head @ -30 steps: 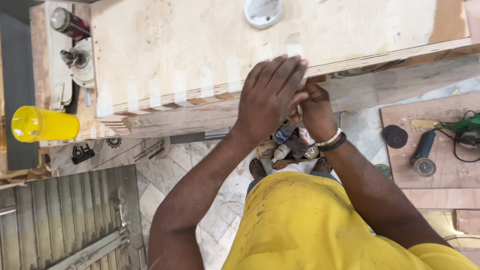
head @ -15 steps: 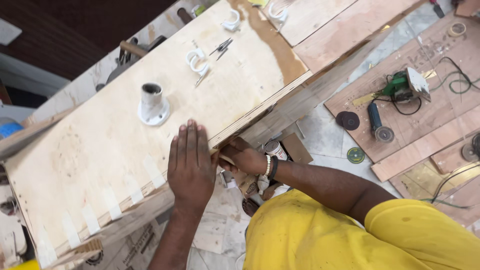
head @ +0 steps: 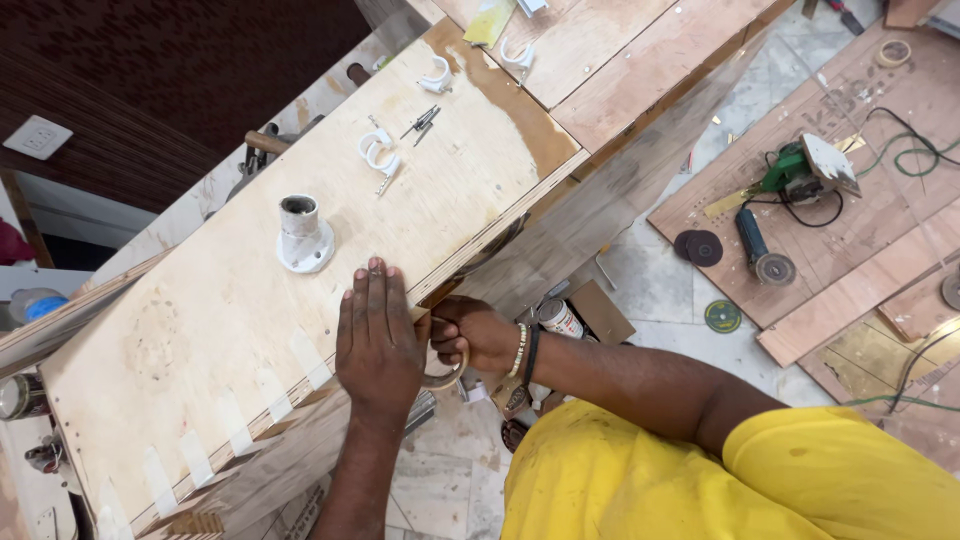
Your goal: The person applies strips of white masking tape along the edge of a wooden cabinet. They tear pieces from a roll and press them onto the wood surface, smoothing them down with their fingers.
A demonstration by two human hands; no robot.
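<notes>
Left hand [head: 378, 335] pressed flat, fingers together, on plywood panel [head: 300, 300] near its edge. Right hand [head: 470, 335] closed around tape roll [head: 447, 372] just below that edge. Risk: tape strip wrinkles or lifts if palm pressure slackens.

Both hands meet close together, one flat and one curled.

The left hand [head: 378, 335] lies palm down with its fingers [head: 375, 285] straight, pressed side by side and pointing away from the body; its forearm runs straight back toward the bottom of the view. The right hand [head: 472, 335] sits just beside it, touching at the thumb side, closed into a loose fist with the knuckles turned up and the fingers curled under. Its wrist wears a pale bangle and a dark band, and the bare forearm stretches out from a yellow sleeve, elbow slightly bent.
</notes>
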